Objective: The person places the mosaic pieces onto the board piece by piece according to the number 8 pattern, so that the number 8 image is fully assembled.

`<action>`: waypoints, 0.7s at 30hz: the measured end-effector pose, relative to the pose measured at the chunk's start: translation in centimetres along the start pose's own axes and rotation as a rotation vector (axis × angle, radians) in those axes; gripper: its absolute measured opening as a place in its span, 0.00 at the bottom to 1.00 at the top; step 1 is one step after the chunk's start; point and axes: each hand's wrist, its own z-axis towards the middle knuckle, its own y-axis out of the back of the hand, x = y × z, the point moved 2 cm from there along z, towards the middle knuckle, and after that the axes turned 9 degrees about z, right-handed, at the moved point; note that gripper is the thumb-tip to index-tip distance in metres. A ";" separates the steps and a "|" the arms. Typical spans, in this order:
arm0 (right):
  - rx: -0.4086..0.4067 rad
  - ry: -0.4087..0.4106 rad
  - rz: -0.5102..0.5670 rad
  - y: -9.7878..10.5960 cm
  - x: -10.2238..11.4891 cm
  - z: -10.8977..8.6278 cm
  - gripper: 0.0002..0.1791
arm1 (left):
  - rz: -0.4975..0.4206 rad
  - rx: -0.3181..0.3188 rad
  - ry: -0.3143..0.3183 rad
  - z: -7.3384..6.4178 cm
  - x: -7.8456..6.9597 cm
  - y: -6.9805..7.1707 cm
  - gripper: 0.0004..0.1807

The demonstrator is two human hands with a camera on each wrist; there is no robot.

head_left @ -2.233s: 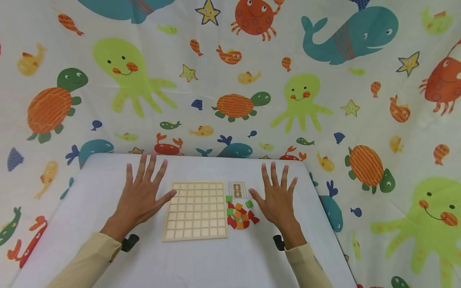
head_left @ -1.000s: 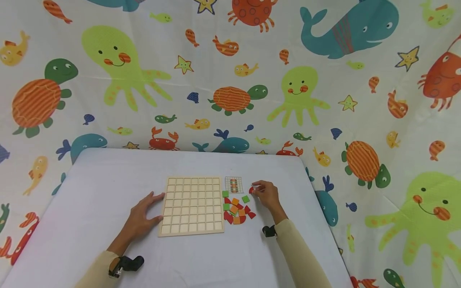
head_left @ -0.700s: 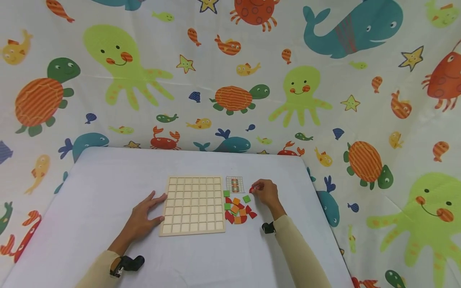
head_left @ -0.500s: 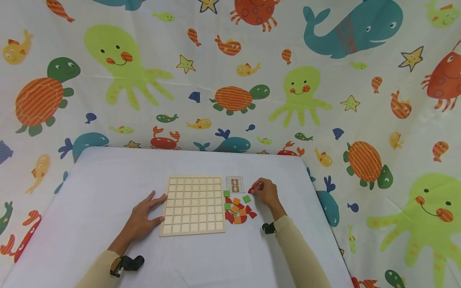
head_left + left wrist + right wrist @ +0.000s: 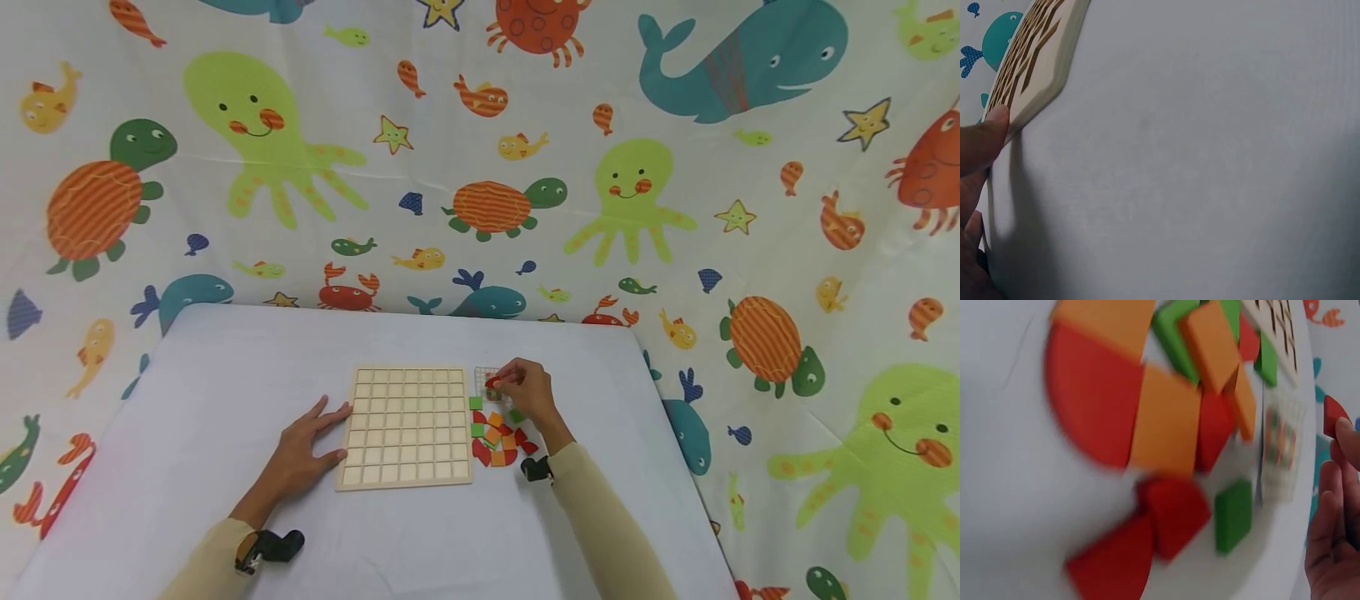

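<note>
At nine o'clock on its edge, touches the wooden grid board [image 5: 408, 427] with the left hand [image 5: 297, 458], thumb and fingers apart. Has red, orange and green tiles [image 5: 492, 436] just beside the board at three o'clock. Toward two o'clock, pinches a red curved-edge tile [image 5: 1332, 417] between thumb and fingertips of the right hand [image 5: 528, 392], lifted near the printed grid card [image 5: 1282, 447]. Past the white tabletop [image 5: 408, 542], at twelve o'clock, faces a sea-creature-print cloth [image 5: 330, 100].
</note>
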 end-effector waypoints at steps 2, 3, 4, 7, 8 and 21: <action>0.020 0.022 0.014 -1.0 0.7 0.1 0.05 | 0.000 0.003 0.004 0.0 0.0 -0.1 0.42; 0.030 0.035 0.022 -1.5 1.0 0.1 0.05 | 0.001 0.007 0.007 0.1 0.0 -0.2 0.42; 0.038 0.051 0.026 -2.0 1.4 0.1 0.05 | 0.002 0.008 0.009 0.1 0.0 -0.2 0.42; 0.062 0.093 0.028 -3.3 2.3 0.1 0.05 | 0.007 0.015 0.018 0.1 0.0 -0.3 0.42; 0.070 0.107 0.025 -3.7 2.7 0.1 0.05 | 0.008 0.016 0.020 0.1 0.0 -0.3 0.42; 0.153 0.165 0.057 -9.0 4.6 0.1 0.05 | 0.028 0.011 0.010 0.1 0.1 -0.2 0.41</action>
